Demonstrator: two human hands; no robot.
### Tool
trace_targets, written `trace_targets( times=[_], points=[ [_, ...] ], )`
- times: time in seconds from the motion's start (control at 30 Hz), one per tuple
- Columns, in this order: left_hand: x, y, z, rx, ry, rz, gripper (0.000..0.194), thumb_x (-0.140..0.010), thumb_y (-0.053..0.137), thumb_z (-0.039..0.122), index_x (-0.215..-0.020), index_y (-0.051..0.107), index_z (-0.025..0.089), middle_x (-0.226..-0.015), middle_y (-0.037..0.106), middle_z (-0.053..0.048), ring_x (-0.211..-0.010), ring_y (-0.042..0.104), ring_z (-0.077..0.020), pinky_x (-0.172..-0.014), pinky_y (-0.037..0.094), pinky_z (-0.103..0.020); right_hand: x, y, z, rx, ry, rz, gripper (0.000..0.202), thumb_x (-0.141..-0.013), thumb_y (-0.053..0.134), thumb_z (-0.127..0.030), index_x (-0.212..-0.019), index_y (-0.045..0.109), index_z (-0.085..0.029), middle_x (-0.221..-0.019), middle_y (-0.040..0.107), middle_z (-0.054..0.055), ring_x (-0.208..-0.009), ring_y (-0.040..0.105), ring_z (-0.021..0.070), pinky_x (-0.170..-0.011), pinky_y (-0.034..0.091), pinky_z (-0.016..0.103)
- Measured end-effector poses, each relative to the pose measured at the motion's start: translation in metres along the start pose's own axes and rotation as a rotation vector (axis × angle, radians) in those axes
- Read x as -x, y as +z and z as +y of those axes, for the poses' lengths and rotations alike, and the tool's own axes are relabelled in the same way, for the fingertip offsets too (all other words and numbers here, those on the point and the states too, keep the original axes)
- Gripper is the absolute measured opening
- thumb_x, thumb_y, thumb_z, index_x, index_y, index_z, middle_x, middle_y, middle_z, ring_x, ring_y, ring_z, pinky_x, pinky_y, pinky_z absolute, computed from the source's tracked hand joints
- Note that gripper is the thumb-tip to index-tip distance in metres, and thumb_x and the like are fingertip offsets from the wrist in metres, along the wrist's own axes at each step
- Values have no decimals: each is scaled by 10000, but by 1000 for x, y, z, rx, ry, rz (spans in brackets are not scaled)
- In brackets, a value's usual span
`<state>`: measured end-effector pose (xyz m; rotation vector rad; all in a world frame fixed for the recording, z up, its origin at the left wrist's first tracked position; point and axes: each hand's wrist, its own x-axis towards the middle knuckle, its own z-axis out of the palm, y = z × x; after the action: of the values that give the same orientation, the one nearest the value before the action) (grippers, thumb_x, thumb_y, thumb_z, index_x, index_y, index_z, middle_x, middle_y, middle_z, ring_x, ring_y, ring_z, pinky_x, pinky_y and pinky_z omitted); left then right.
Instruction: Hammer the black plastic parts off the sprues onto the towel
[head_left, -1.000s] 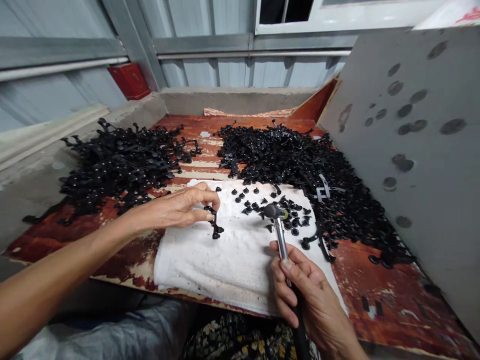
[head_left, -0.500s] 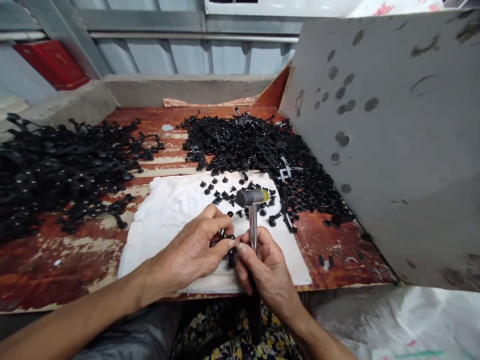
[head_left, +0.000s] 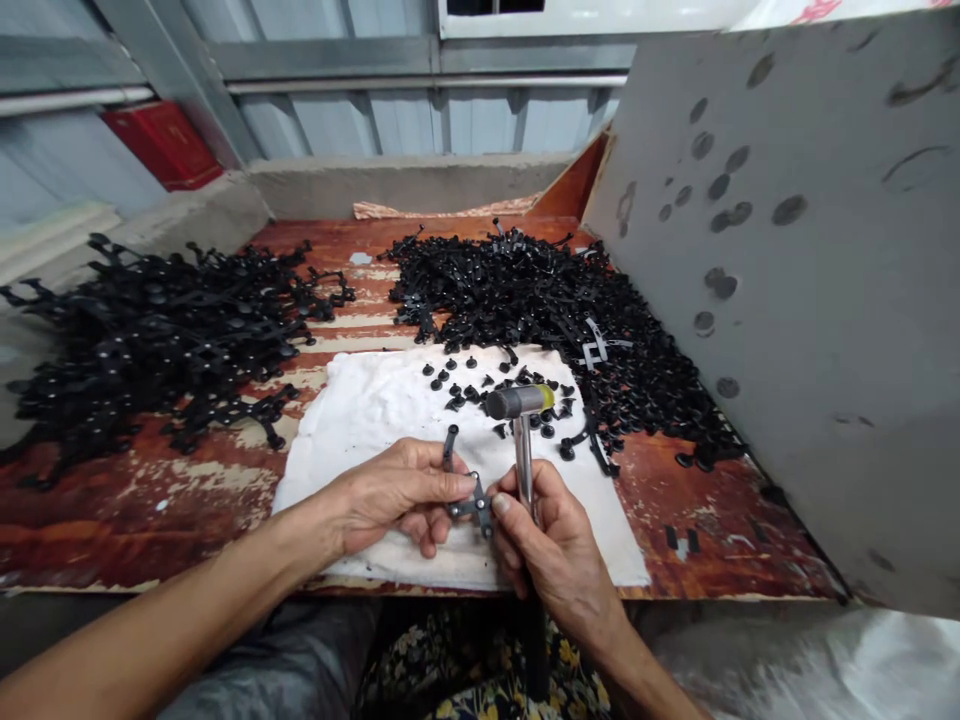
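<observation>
Above the front part of a white cloth [head_left: 360,400], my left hand [head_left: 401,495] pinches a small black jointed part [head_left: 478,503] with shiny studs; one of its arms sticks up past the fingers. My right hand [head_left: 551,530] is wrapped round the metal handle of a small mallet [head_left: 521,402], whose head, dark at one end and yellow at the other, points up. The right thumb and fingertips also meet the part's right side. Several small black round pieces [head_left: 471,393] lie on the cloth behind the mallet head.
A large heap of black parts [head_left: 517,290] lies behind the cloth, and another heap [head_left: 157,340] is at the left. A grey panel [head_left: 810,300] stands along the right side of the worn red-brown table [head_left: 225,520].
The black part now shows more fully between my hands, its arms spread and one pointing up. My left fingers have shifted lower on it. The whole view has moved slightly left.
</observation>
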<state>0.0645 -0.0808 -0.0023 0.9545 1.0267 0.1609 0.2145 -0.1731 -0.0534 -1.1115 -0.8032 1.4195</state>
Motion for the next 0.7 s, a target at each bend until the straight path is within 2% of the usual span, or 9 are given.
trace_targets(
  times=[0.17,0.27,0.4,0.53,0.7],
  points=[
    [-10,-22,20,11,207,240,323,-574,869,288,-705,622,126,-577,601,3,-333,392,-32,-293,271,-161,-1,2,-1,-19,-28,44,360,-853,636,-544,-900,493,-217,-516,541,-98,-300,344,38,-306,261,141],
    [-21,-38,33,39,257,376,204,-650,809,157,-675,610,114,-611,629,-23,-327,344,-2,-298,189,-135,-1,3,-2,-14,-19,52,374,-841,651,-549,-886,500,-210,-531,550,-93,-300,344,28,-308,272,137],
    [-31,-49,37,6,203,412,151,-700,758,114,-655,614,103,-579,641,-49,-306,274,13,-302,146,-138,0,3,-3,-19,-7,40,390,-831,652,-566,-878,497,-211,-501,525,-102,-296,333,28,-303,272,135],
    [-34,-50,35,-63,173,404,166,-707,754,131,-617,618,101,-533,620,-42,-296,249,12,-296,134,-145,0,3,-5,-23,3,26,376,-838,647,-555,-873,498,-212,-469,484,-115,-299,324,30,-307,270,135],
    [-36,-50,39,-84,178,476,189,-743,723,111,-597,605,115,-508,608,-35,-282,231,8,-285,132,-148,0,3,-6,-15,18,42,379,-830,658,-551,-871,495,-211,-497,502,-107,-312,338,30,-313,283,137]
  ],
)
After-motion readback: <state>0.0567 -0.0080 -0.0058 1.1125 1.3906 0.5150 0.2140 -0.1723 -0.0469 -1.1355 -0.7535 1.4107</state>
